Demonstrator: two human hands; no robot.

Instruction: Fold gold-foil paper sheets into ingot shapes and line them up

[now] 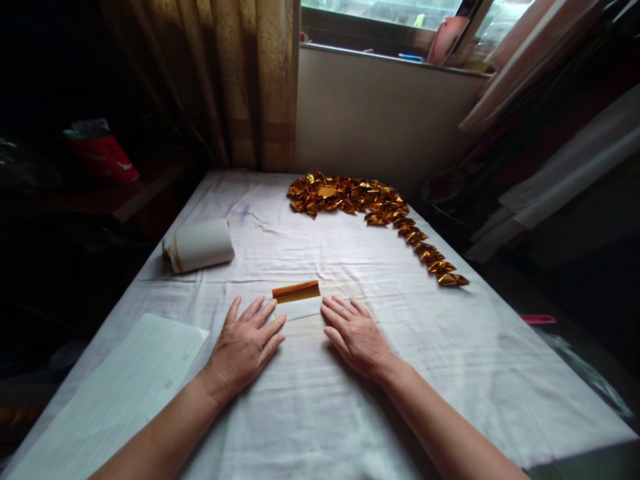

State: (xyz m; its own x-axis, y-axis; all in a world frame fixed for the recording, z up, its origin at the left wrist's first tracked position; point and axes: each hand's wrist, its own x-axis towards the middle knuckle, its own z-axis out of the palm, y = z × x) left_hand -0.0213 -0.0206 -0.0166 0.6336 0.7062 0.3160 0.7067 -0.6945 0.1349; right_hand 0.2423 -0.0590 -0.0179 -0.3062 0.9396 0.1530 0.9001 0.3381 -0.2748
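A small sheet of gold foil paper (299, 307) lies in front of me, its white side up and its far edge showing a shiny gold strip. My left hand (246, 341) rests flat with fingers spread, the fingertips at the sheet's left edge. On the other side, my right hand (356, 333) lies flat too, its fingertips by the sheet's right edge. Neither hand grips anything. Farther back on the cloth sits a chain of folded gold foil pieces (427, 252), running from a heap at the far edge toward the right.
A white roll (203, 245) with gold showing at its end lies at the left. Nearer me is a lined paper sheet (125, 373), partly under my left forearm. White cloth (320, 413) covers the table. A curtain (250, 87) hangs behind; clothes (575, 160) hang at the right.
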